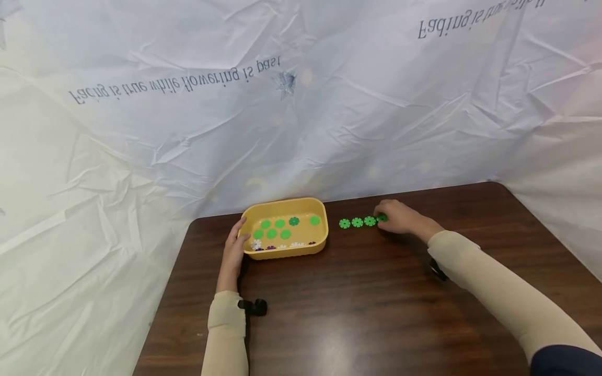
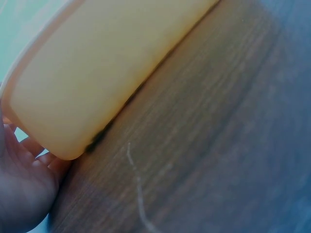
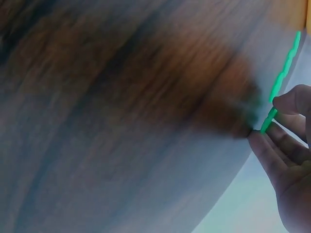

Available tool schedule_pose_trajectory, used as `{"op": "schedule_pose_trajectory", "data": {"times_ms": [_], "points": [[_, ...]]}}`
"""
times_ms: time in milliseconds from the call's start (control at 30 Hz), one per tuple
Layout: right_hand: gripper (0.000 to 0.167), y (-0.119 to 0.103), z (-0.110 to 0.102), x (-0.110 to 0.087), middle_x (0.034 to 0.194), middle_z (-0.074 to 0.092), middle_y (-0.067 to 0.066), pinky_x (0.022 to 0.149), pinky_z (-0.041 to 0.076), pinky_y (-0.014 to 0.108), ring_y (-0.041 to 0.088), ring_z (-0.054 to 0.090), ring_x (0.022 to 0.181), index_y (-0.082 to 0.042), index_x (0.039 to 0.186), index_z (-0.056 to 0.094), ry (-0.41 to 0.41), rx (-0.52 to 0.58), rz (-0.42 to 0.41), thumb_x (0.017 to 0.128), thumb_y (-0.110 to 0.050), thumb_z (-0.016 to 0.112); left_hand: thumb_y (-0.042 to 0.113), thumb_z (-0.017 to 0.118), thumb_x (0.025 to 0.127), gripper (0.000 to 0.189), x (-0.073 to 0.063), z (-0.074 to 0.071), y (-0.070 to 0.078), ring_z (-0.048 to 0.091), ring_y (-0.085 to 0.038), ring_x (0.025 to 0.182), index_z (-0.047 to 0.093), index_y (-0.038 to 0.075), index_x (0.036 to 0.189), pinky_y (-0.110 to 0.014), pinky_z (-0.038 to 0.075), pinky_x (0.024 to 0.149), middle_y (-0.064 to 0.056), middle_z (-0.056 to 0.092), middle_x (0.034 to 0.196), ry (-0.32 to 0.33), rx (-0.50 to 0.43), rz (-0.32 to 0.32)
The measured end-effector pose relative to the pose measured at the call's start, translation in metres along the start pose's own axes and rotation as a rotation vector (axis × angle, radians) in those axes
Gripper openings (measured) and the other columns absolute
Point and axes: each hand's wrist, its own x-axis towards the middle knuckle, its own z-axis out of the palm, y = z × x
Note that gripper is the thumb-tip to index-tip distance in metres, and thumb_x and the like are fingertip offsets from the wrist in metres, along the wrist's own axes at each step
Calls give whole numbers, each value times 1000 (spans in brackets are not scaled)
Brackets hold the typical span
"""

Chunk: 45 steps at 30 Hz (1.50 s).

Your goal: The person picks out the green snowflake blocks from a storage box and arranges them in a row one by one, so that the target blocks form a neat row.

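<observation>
In the head view a yellow plastic basin [image 1: 282,254] stands at the back left of the table. My left hand [image 1: 231,253] grips its left rim, thumb on the rim and fingers along the outer wall. Inside lie several green snowflake discs [image 1: 279,223], with white ones [image 1: 256,244] and purple ones [image 1: 271,248] near the front wall. Right of the basin, 3 green snowflake discs [image 1: 357,222] lie in a row. At the right end of that row my right hand [image 1: 400,218] pinches another green snowflake disc [image 3: 269,121], seen edge-on in the right wrist view, at the table surface.
The dark brown wooden table [image 1: 338,308] has its back edge against a pale printed cloth [image 1: 301,125], which also hangs at both sides. A black wrist camera [image 1: 256,307] is strapped to the left forearm.
</observation>
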Motion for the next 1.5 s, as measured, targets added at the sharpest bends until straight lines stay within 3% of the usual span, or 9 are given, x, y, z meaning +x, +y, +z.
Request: {"op": "schedule_pose_trajectory", "data": {"times_ms": [367, 800, 1033, 1233, 1500], "points": [[28, 2, 1, 5, 123, 67, 25, 91, 54, 57, 44, 65, 112, 8, 121, 71, 7, -13, 6, 96, -5, 68, 6, 45, 109, 57, 5, -5, 0, 21, -34, 158, 35, 8, 166, -52, 24, 122, -13, 19, 174, 5, -14, 3], [19, 1, -4, 8, 116, 70, 26, 88, 56, 55, 44, 67, 106, 9, 113, 75, -42, 4, 0, 96, 1, 69, 6, 46, 108, 57, -5, -1, 0, 23, -33, 156, 37, 9, 165, -50, 25, 122, -14, 20, 174, 26, -50, -44], [17, -3, -10, 8, 112, 70, 21, 84, 56, 54, 38, 67, 100, 4, 111, 75, -25, 4, 41, 94, -1, 74, 5, 46, 109, 57, -3, 1, -1, 22, -33, 157, 37, 8, 165, -50, 24, 123, -13, 21, 174, 25, -41, -36], [21, -28, -18, 18, 116, 71, 19, 88, 54, 55, 38, 67, 105, 3, 116, 74, 29, 31, 9, 97, -6, 74, 5, 46, 108, 57, 0, 3, -1, 19, -33, 159, 37, 7, 165, -51, 22, 124, -13, 21, 174, 13, -22, -20], [18, -100, -13, 61, 112, 74, 12, 92, 55, 49, 32, 68, 104, -1, 115, 77, 65, 75, -139, 99, -10, 72, 5, 46, 108, 57, 1, 1, -2, 20, -34, 158, 38, 8, 164, -52, 22, 124, -13, 22, 174, 19, -15, -10]]}}
